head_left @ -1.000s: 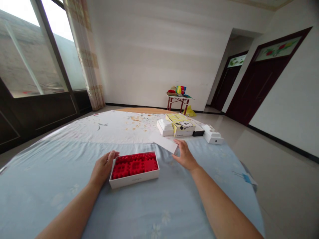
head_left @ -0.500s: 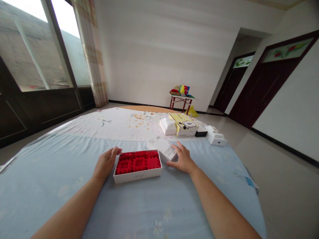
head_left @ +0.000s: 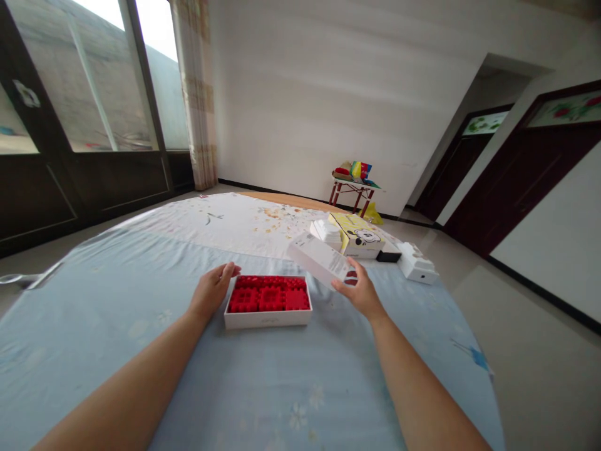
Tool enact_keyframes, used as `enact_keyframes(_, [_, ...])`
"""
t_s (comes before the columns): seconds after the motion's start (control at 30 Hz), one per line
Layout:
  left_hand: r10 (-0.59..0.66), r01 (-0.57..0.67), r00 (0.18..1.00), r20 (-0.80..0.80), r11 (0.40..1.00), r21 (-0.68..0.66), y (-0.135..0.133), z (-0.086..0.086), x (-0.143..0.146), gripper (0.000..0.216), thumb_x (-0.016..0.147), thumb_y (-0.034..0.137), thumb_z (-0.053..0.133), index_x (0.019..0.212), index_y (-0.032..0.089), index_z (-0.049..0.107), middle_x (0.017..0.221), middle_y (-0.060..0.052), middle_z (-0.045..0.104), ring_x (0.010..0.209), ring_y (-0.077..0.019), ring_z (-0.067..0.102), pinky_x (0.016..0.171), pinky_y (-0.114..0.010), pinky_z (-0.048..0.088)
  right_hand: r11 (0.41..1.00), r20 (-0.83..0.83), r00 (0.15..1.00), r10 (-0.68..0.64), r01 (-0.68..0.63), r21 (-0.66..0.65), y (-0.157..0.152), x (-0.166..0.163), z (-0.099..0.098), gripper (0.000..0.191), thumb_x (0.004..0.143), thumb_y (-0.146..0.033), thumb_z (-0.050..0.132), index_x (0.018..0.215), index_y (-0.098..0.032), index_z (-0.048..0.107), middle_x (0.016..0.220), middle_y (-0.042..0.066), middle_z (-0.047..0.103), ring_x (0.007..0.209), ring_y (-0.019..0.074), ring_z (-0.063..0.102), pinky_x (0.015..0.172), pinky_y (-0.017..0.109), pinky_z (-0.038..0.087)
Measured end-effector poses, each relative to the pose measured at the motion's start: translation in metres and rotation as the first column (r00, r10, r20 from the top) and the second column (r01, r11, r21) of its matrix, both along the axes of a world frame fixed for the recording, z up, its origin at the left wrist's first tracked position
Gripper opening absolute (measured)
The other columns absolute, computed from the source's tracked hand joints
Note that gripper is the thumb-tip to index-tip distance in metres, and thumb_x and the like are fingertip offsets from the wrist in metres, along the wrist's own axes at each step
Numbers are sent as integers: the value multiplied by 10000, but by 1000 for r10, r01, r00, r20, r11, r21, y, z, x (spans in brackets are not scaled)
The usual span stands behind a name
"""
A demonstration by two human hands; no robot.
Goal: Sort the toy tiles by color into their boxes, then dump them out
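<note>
A white, shallow open box [head_left: 268, 319] packed with red interlocking plastic blocks [head_left: 271, 297] sits on the blue part of the tablecloth. My left hand [head_left: 211, 289] lies at the box's left rear corner, fingers stretched forward with the thumb along them; it grips nothing that I can see. Its fingertips seem close to the box wall, but contact is unclear. My right hand [head_left: 362, 292] holds a white box lid [head_left: 317, 255] with small print by its right end, between thumb and fingers. Tilted, the lid is raised above the table, right of and behind the block-filled box.
Behind the lid stand a white box [head_left: 327, 233], a yellow cartoon-printed box [head_left: 359, 235] and a black box [head_left: 389, 252]. Another white box [head_left: 417, 263] lies farther right. A small side table [head_left: 355, 186] with colourful packs is by the wall. The round table's edge curves on the right.
My right hand has lifted the white lid off the cloth, where it lay beside the block-filled box. My left hand stays by that box. The camera view has shifted.
</note>
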State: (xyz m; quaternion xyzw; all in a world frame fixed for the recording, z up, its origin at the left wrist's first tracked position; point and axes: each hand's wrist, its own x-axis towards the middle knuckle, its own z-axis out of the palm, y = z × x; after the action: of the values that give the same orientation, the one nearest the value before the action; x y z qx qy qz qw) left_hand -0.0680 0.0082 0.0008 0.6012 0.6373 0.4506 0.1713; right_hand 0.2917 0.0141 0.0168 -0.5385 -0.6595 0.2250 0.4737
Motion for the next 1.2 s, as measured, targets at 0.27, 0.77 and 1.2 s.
enact_keyframes(0.27, [-2,-11,988,155,997,79,-2,11,6,493,820,523,352,798,152,678,793,-60,721,805,-213,654,834,-322,469,929,-91,942,324,-335,-160,-19,-42,20,838,624,-392,738,1341,-207,347,1096,84,528,884,186,570,815,358,491])
enact_keyframes(0.77, [-93,58,976,198,983,177,-13,34,15,480,842,510,371,770,142,672,783,-66,700,802,-211,630,821,-323,454,892,62,892,448,-441,-93,-25,-49,23,772,659,-337,712,1348,-249,375,1301,81,451,1043,200,504,908,366,433])
enact_keyframes(1.2, [-180,177,983,21,979,101,-21,41,16,434,787,506,460,946,153,656,960,-74,691,926,-236,596,862,-338,428,863,170,846,504,-486,-141,-27,-48,26,768,674,-330,709,1359,-257,368,1435,85,325,1118,216,479,907,376,431])
